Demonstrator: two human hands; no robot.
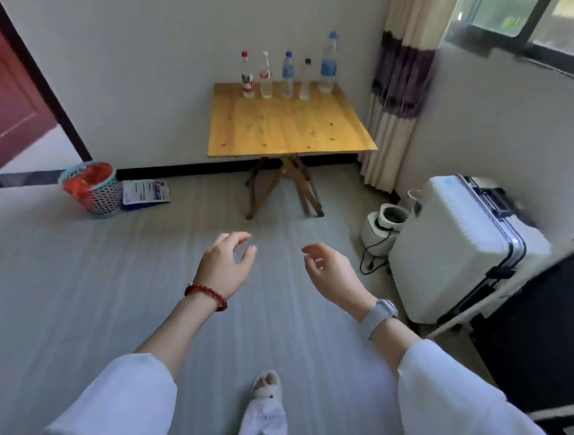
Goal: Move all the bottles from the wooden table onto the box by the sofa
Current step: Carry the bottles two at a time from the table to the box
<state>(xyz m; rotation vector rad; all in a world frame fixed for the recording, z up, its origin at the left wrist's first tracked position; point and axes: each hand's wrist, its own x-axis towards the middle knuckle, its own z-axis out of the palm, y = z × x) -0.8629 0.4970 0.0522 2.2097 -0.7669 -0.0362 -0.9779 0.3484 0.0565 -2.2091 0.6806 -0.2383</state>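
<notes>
1. Head view, the goods: five clear plastic bottles stand upright in a row along the far edge of the square yellow pine tabletop (285,128), close to the white wall. From left they are the red-capped bottle with a red label (247,77), the white-capped bottle with a red label (265,76), the blue-capped bottle with a blue label (287,76), the small dark-capped bottle (305,80) and the tall blue-capped bottle (328,64).
2. Head view, the hands: the left hand (225,264), with a red bead bracelet at the wrist, and the right hand (331,272), with a pale grey watch, both hang loose and empty, fingers half curled, well short of the table.
3. The box and the sofa are not in sight, so none of the bottles appears moved yet.
4. The step in hand looks like the approach. Walk right up to the near edge first, since the row sits at the back.
5. Take an end bottle in each hand, gripping round the body rather than the cap; the tall one probably tips easiest.
6. Lift straight up to spare the neighbours.
</notes>
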